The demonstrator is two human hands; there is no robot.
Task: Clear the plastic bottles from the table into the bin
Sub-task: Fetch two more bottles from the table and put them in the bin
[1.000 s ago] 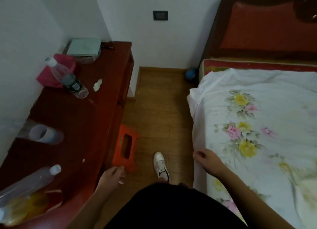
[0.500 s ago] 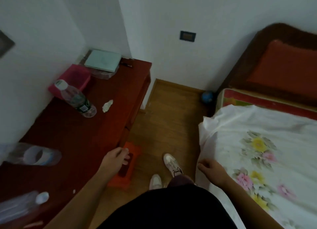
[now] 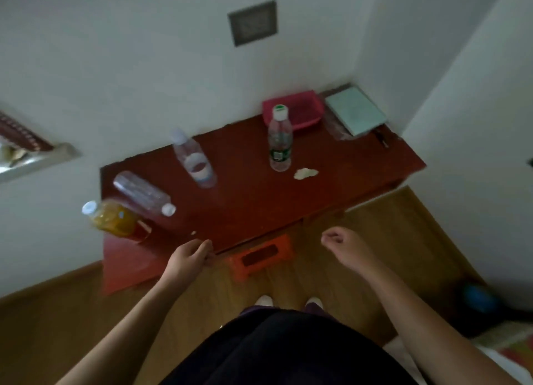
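A dark red, glossy wooden surface [image 3: 259, 188] is standing against a white wall, carrying four clear plastic bottles; the green-capped bottle [image 3: 279, 142] with a dark label is standing upright near a pink plastic basket [image 3: 305, 107]; the white-capped bottle [image 3: 193, 159] with a pale label band is standing further left; a ribbed clear bottle [image 3: 141, 194] is lying on its side, its white cap pointing toward the front edge; just beside it a bottle of amber liquid [image 3: 112, 218] is sitting at the surface's left end, looking tilted, though blur is making this uncertain; a crumpled white scrap [image 3: 305, 173] is lying near the green-capped bottle, and a flat pale-green book [image 3: 356, 113] is resting in the far corner; an orange rectangular bin [image 3: 261, 256] with a slotted side is sitting on the wooden plank floor [image 3: 72, 312] just under the front edge; the left hand [image 3: 189, 259] is hovering empty at that edge, fingers loosely curled; the right hand [image 3: 344, 247] is hanging empty over the floor, fingers curled into a loose fist
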